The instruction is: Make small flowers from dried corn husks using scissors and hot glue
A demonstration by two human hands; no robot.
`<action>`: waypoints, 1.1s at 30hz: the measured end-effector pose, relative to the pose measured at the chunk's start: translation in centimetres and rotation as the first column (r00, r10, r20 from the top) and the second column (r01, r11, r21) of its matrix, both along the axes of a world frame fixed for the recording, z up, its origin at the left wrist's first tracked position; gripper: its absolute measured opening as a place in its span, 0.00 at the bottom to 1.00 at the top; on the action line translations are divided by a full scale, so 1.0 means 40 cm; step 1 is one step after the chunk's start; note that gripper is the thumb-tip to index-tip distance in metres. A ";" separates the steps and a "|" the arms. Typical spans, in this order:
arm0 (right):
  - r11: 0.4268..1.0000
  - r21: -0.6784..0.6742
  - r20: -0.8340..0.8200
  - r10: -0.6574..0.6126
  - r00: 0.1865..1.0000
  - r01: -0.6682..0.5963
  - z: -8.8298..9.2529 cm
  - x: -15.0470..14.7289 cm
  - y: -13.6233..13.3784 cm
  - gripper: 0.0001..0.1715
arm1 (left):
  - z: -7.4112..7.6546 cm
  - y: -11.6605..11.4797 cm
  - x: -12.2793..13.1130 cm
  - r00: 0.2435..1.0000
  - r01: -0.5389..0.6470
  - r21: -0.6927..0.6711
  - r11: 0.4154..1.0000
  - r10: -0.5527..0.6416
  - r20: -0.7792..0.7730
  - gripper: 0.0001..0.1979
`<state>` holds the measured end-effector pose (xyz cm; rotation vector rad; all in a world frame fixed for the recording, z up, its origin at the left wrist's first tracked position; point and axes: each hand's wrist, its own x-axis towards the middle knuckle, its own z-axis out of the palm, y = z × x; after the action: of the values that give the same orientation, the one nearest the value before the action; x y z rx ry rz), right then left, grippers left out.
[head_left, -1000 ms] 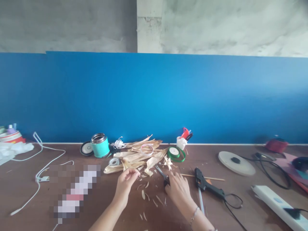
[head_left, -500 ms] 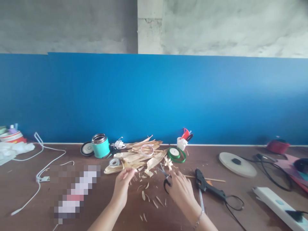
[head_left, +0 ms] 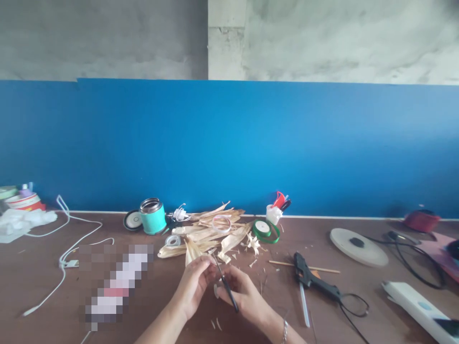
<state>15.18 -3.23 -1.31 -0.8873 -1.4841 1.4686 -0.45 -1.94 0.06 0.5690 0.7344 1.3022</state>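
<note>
My left hand (head_left: 193, 286) is closed, its thumb and fingers pinching a dried corn husk strip (head_left: 192, 251) that fans out above the knuckles. Close beside it, my right hand (head_left: 245, 292) grips a pair of scissors (head_left: 226, 287) with black handles. The blades point up and away, reaching the left fingertips; whether they touch the husk I cannot make out. Behind both hands lies a heap of dried corn husks (head_left: 201, 234). A pale husk flower (head_left: 253, 243) rests at the heap's right side, and small trimmings (head_left: 218, 324) are scattered on the table.
Right of my hands lie a black glue gun (head_left: 315, 282), a thin wooden stick (head_left: 326, 270) and a white power strip (head_left: 418, 306). A green ribbon spool (head_left: 262, 228), white cup (head_left: 274, 215) and open turquoise jar (head_left: 153, 222) stand behind. White cables (head_left: 64, 243) run along the left.
My right hand has lifted the scissors off the table area and moved left, bringing them to my left hand. The left hand has drawn slightly nearer, and the view has shifted a little.
</note>
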 end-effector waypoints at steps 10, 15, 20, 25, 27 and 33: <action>0.999 -0.018 -0.029 0.032 0.999 -0.033 -0.002 -0.003 0.000 0.20 | 0.017 -0.011 0.006 0.999 0.004 -0.014 1.000 -0.005 -0.034 0.08; 1.000 -0.014 -0.004 0.018 1.000 -0.018 0.012 -0.006 -0.002 0.19 | 0.026 -0.012 0.004 0.997 0.012 0.000 1.000 -0.012 -0.075 0.09; 1.000 -0.017 0.027 0.007 1.000 -0.006 0.011 -0.009 -0.004 0.20 | 0.023 -0.009 0.001 0.995 0.013 0.019 1.000 -0.011 -0.100 0.09; 1.000 -0.011 0.060 -0.001 0.998 0.002 0.006 -0.008 -0.006 0.20 | 0.013 -0.005 -0.002 0.997 0.031 0.033 0.999 -0.029 -0.076 0.09; 1.000 -0.013 0.065 -0.004 0.998 0.004 0.011 -0.008 -0.006 0.20 | 0.014 -0.005 -0.003 0.997 0.032 0.028 0.999 -0.029 -0.077 0.09; 0.999 -0.034 0.056 0.017 0.998 -0.015 0.018 -0.008 -0.006 0.21 | 0.014 -0.004 -0.006 0.995 0.034 0.018 0.999 -0.032 -0.093 0.10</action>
<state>14.86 -3.46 -0.57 -0.9460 -1.5148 1.4950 -0.71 -2.09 0.61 0.6586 0.7863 1.2605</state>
